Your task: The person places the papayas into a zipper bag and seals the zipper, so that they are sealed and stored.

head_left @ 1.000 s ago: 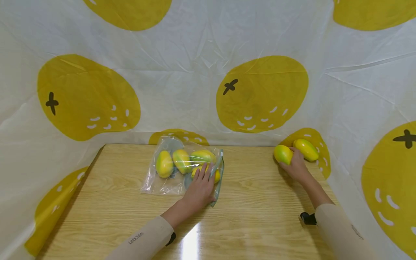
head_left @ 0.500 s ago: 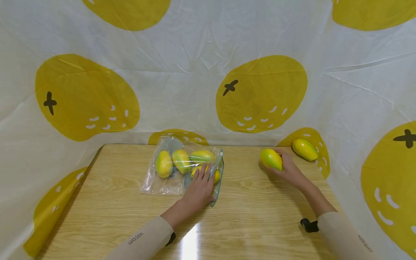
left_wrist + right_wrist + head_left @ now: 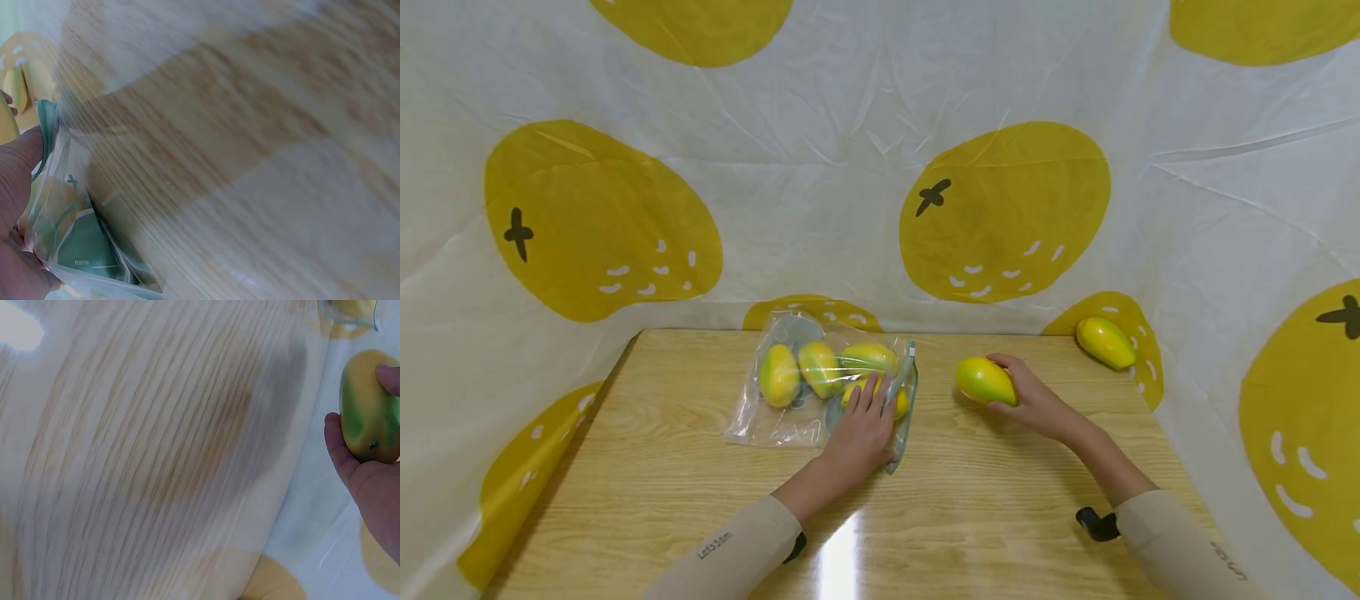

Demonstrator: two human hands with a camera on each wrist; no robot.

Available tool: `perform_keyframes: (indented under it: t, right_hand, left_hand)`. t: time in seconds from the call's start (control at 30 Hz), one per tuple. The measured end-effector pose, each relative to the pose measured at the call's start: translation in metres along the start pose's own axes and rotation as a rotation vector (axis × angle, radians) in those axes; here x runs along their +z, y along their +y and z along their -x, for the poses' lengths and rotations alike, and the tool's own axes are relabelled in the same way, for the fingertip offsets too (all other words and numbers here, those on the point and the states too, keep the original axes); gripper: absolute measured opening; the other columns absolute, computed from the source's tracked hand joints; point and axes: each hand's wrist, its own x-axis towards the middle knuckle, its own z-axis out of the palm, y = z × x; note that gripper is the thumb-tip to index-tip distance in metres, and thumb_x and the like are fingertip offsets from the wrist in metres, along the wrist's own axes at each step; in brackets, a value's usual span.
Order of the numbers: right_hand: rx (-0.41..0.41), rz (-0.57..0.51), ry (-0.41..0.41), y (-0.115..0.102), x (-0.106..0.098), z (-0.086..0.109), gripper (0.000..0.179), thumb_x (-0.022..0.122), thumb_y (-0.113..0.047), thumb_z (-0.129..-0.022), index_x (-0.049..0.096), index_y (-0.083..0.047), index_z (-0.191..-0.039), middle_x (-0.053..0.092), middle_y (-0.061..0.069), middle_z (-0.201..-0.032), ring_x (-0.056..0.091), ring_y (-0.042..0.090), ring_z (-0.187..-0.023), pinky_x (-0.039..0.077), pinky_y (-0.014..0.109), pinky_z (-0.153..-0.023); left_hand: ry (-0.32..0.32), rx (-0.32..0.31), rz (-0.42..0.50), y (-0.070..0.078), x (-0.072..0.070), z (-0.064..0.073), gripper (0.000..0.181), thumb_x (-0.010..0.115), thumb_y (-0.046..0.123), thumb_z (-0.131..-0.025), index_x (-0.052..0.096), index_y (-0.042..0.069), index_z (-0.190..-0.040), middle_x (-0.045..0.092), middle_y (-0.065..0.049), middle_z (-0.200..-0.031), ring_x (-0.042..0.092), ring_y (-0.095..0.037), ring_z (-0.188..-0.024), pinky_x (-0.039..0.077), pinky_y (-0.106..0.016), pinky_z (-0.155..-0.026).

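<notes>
My left hand holds a clear zip bag near its mouth, fingers laid over the plastic. In the left wrist view, the thumb is at the bag's green zip strip. Several yellow-green mangoes lie inside the bag, one of them at its left end; the left fingers partly cover another. My right hand grips a mango to the right of the bag, fingers and thumb around its right end. The right wrist view shows this mango between thumb and fingers.
One more mango lies at the table's far right corner, against the curtain. The wood-grain table ends at a white cloth printed with large yellow fruit, which stands behind it and along both sides.
The right hand has carried its mango leftward from beside the corner mango toward the bag. The left hand and the bag have stayed in place.
</notes>
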Motion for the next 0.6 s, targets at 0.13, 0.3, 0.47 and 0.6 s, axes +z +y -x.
perform_keyframes:
  t: [0.13, 0.3, 0.47, 0.6]
  right_hand:
    - [0.007, -0.021, -0.058, -0.009, 0.009, -0.006, 0.078, 0.077, -0.012, -0.093, 0.03, 0.0, -0.155, 0.041, 0.027, -0.155, 0.047, 0.045, -0.137, 0.04, 0.066, -0.11]
    - [0.017, -0.049, -0.126, -0.015, 0.019, -0.013, 0.075, 0.078, -0.017, -0.094, 0.035, -0.006, -0.153, 0.047, 0.02, -0.153, 0.05, 0.04, -0.137, 0.041, 0.062, -0.112]
    - [0.001, -0.058, -0.162, -0.019, 0.027, -0.021, 0.07, 0.077, -0.015, -0.094, 0.04, -0.006, -0.153, 0.05, 0.018, -0.152, 0.05, 0.039, -0.139, 0.04, 0.061, -0.114]
    - [-0.019, -0.026, -0.172, -0.019, 0.033, -0.027, 0.069, 0.076, -0.01, -0.093, 0.041, -0.002, -0.152, 0.049, 0.021, -0.153, 0.048, 0.041, -0.141, 0.038, 0.061, -0.116]
  left_hand:
    - [-0.001, 0.003, -0.008, 0.001, -0.001, 0.0, 0.105, 0.083, 0.062, -0.076, 0.044, 0.004, -0.154, 0.018, -0.021, -0.171, 0.024, -0.042, -0.156, 0.035, -0.052, -0.122]
    - [-0.004, 0.005, -0.005, 0.001, -0.001, 0.0, 0.106, 0.083, 0.062, -0.077, 0.044, 0.004, -0.155, 0.016, -0.021, -0.172, 0.024, -0.042, -0.157, 0.034, -0.053, -0.122]
    - [-0.009, 0.002, 0.002, 0.001, 0.0, 0.0, 0.104, 0.083, 0.062, -0.077, 0.044, 0.004, -0.155, 0.014, -0.021, -0.172, 0.022, -0.042, -0.157, 0.033, -0.053, -0.123]
    - [-0.017, -0.001, -0.02, 0.002, 0.001, 0.0, 0.104, 0.082, 0.063, -0.078, 0.043, 0.005, -0.156, 0.013, -0.02, -0.172, 0.022, -0.041, -0.157, 0.033, -0.052, -0.123]
